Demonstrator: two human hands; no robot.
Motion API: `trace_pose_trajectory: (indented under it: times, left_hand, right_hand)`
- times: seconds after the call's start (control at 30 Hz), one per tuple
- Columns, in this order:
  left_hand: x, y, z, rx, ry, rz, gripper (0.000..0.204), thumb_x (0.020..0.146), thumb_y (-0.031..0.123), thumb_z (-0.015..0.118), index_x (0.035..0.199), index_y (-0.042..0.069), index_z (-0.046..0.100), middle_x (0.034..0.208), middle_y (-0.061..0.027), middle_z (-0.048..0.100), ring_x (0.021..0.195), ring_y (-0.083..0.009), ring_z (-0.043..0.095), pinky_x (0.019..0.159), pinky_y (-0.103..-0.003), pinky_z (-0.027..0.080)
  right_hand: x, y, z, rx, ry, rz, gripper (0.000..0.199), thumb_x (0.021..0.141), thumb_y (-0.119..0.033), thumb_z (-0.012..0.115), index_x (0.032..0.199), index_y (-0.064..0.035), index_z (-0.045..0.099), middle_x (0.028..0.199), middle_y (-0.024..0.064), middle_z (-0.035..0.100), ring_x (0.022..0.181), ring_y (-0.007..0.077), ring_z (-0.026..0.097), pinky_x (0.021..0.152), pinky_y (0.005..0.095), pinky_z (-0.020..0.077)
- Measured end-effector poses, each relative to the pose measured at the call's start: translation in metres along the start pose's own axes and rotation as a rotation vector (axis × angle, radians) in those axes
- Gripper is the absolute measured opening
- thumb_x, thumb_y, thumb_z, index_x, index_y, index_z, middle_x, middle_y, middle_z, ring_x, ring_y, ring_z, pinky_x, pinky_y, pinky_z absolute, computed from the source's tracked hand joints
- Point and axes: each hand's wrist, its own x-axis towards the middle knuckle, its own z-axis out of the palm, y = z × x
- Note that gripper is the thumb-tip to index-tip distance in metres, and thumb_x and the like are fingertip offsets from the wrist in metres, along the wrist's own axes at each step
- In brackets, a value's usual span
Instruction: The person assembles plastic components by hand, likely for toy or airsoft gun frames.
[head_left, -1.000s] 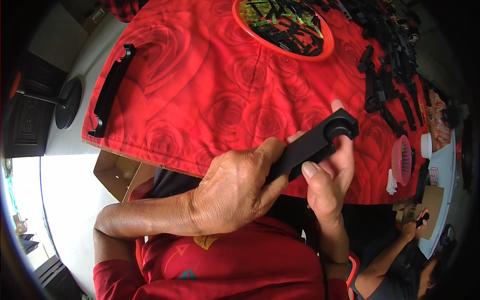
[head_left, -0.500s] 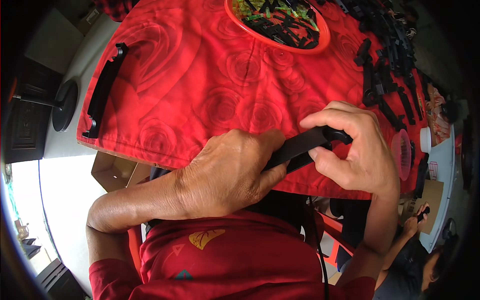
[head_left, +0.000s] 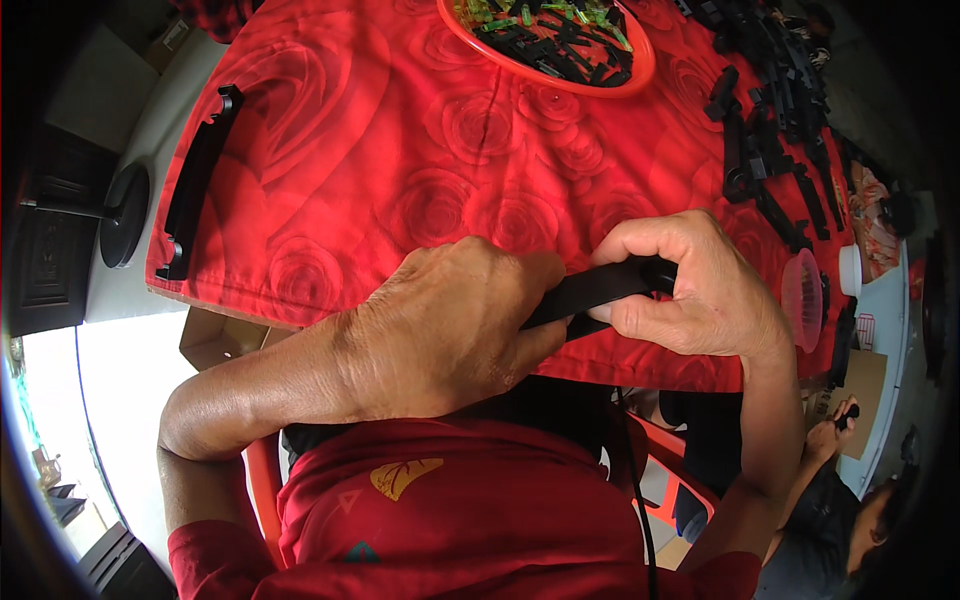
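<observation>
A long black plastic part (head_left: 598, 287) is held between my two hands, above the near edge of the red cloth-covered table (head_left: 400, 190). My left hand (head_left: 440, 330) is closed around its left end and hides that end. At the other end, the fingers and thumb of my right hand (head_left: 695, 285) curl around a rounded, hook-like tip. A second dark strip shows below the part, and I cannot tell whether it is a separate piece. A similar long black piece with notched ends (head_left: 202, 185) lies at the table's left side.
An orange-red basin (head_left: 645, 70) of small black and yellow-green pieces sits at the far side. Several black plastic parts (head_left: 790, 110) are heaped at the right. A pink translucent cup (head_left: 802, 300) stands by the right edge. Another person's hand (head_left: 828, 432) holds something dark at lower right.
Both hands still grip the black part, which now lies closer to level. My right hand's fingertips and thumb have drawn closer around its end. The view has shifted slightly.
</observation>
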Motion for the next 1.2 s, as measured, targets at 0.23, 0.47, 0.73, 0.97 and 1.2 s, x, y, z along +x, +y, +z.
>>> trace_pose_trajectory:
  times: [0.23,0.47,0.73,0.97,1.2]
  left_hand:
    - [0.003,0.0,0.001,0.079,-0.011,0.002,0.019,0.095,0.016,0.068,0.105,0.001,0.065,0.074,-0.0195,0.067,0.069,-0.0393,0.07,0.062,-0.049,0.052]
    - [-0.005,0.003,0.006,0.069,0.044,0.02,0.016,0.094,0.014,0.066,0.102,0.001,0.062,0.074,-0.0202,0.065,0.069,-0.0417,0.069,0.061,-0.051,0.052]
    - [-0.009,0.005,0.005,0.052,-0.032,0.01,0.017,0.094,0.014,0.066,0.102,0.001,0.06,0.07,-0.0203,0.064,0.066,-0.0421,0.068,0.058,-0.051,0.051]
    - [0.002,-0.01,0.007,0.043,-0.085,-0.004,0.017,0.096,0.015,0.064,0.105,0.0,0.06,0.07,-0.0202,0.064,0.067,-0.0411,0.069,0.061,-0.05,0.051]
    - [0.001,-0.002,0.007,0.079,-0.171,0.026,0.021,0.096,0.015,0.066,0.108,-0.001,0.059,0.073,-0.0229,0.065,0.072,-0.0434,0.069,0.066,-0.053,0.053]
  right_hand:
    - [-0.002,-0.002,0.006,-0.011,0.044,0.05,0.012,0.077,-0.003,0.073,0.088,0.0014,0.071,0.075,0.0049,0.071,0.071,0.0095,0.067,0.064,0.0276,0.0512]
    - [-0.006,-0.007,0.016,0.04,0.125,0.001,0.013,0.075,-0.003,0.07,0.088,0.0011,0.07,0.072,0.0035,0.07,0.067,0.0085,0.065,0.061,0.027,0.0501]
    - [-0.012,-0.01,0.022,0.051,0.092,0.114,0.015,0.074,-0.004,0.071,0.088,0.0011,0.071,0.07,0.0032,0.067,0.063,0.0071,0.062,0.058,0.0262,0.0462]
    - [-0.01,0.009,0.039,0.197,0.136,0.141,0.014,0.076,-0.005,0.071,0.089,0.0008,0.073,0.069,-0.0012,0.064,0.061,0.0036,0.056,0.055,0.0244,0.0424]
    - [-0.017,-0.002,0.041,0.175,0.128,0.16,0.021,0.077,-0.005,0.07,0.096,0.0017,0.075,0.071,0.0008,0.069,0.062,0.003,0.059,0.054,0.0237,0.043]
